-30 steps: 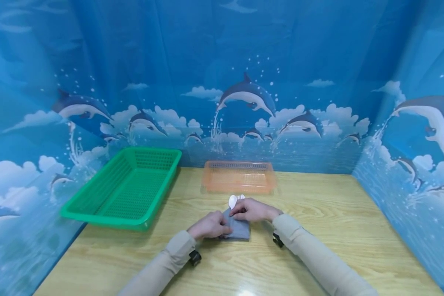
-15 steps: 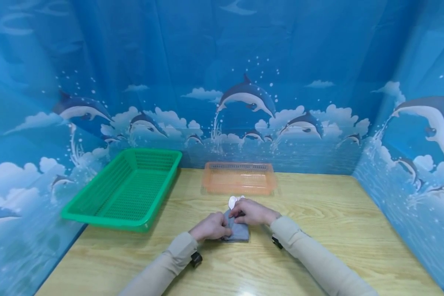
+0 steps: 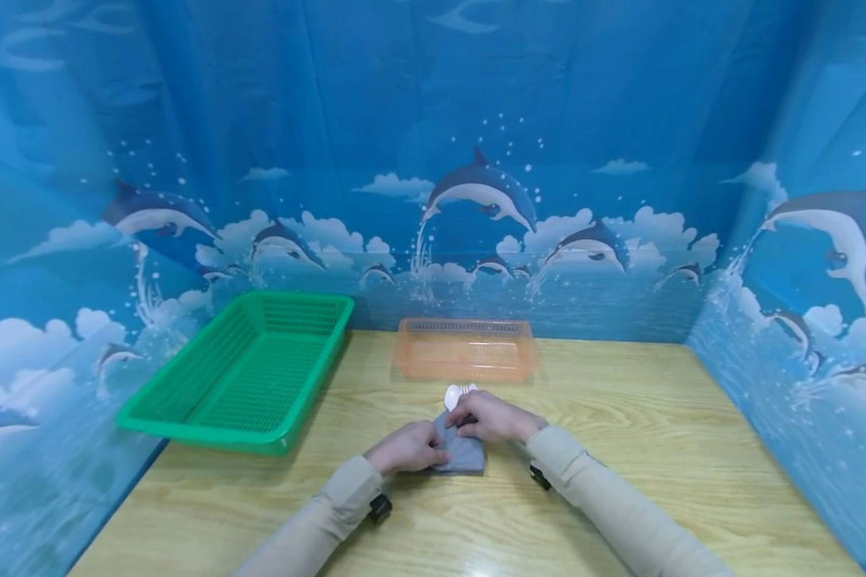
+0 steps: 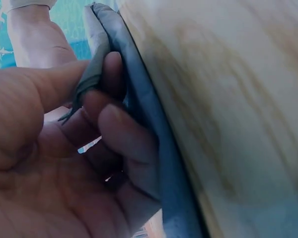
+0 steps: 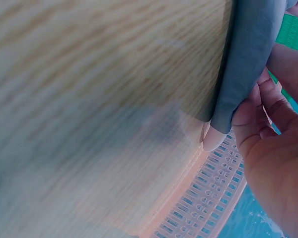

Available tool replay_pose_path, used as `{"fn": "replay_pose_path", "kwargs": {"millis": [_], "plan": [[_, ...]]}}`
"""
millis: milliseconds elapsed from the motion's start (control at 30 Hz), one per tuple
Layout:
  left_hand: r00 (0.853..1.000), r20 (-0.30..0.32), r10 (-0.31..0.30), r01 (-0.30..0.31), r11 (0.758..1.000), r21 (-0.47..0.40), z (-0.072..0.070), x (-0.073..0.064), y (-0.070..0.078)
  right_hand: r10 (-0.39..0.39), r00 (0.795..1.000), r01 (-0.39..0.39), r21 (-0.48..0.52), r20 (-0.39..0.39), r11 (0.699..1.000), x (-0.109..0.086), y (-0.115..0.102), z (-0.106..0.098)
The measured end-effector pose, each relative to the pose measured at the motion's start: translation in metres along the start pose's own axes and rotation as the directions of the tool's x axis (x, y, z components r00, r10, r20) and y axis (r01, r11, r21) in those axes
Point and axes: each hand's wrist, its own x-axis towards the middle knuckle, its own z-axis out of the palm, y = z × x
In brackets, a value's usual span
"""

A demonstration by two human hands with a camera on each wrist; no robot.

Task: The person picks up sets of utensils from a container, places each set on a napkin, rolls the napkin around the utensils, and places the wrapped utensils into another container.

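Observation:
A folded grey cloth (image 3: 465,460) lies on the table in front of the person. Out of its far end stick the bowl of a white spoon (image 3: 451,397) and the tines of a white fork (image 3: 467,389); their handles are hidden. At the cloth's left side, the left hand (image 3: 407,449) pinches a raised flap (image 4: 93,74) between thumb and index finger, as the left wrist view shows. The right hand (image 3: 498,417) has its fingertips on the cloth's far part, beside the fork, and holds it there. One rounded cutlery tip (image 5: 213,140) protrudes past the cloth in the right wrist view.
An orange see-through basket (image 3: 465,371) stands beyond the cloth, near the back curtain. To the left is a larger green basket (image 3: 277,441) with perforated sides. Blue dolphin-print curtains (image 3: 621,96) border the wood-patterned table (image 3: 642,417) at the back and both sides.
The right hand's fingers have drawn slightly closer to the cloth's middle. The left hand has stayed at the left edge with only small finger movements; the cutlery has hardly moved.

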Motion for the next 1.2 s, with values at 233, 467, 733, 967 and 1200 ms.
{"fn": "replay_pose_path", "kwargs": {"millis": [233, 467, 733, 967, 1200], "plan": [[0.999, 0.053, -0.007, 0.006, 1.0, 0.006, -0.003, 0.002, -0.002, -0.004, 1.0, 0.004, 0.0, -0.005, 1.0, -0.001, 0.0, 0.001], [0.996, 0.088, -0.006, 0.011, 0.998, -0.056, -0.006, 0.004, -0.005, 0.019, 1.0, -0.019, 0.0, -0.011, 1.0, -0.006, -0.004, 0.0], [0.998, 0.056, -0.01, 0.008, 0.999, 0.04, -0.008, 0.005, -0.006, 0.039, 0.999, -0.038, -0.122, 0.003, 0.992, -0.017, -0.017, 0.006], [0.999, 0.038, -0.016, 0.014, 0.999, 0.051, -0.009, 0.004, -0.006, -0.038, 0.999, 0.036, -0.221, -0.003, 0.974, -0.024, -0.028, 0.015], [0.999, 0.019, -0.036, 0.035, 0.997, 0.069, -0.01, 0.006, -0.009, 0.073, 0.985, -0.034, -0.239, 0.155, 0.97, -0.025, -0.03, 0.023]]}}
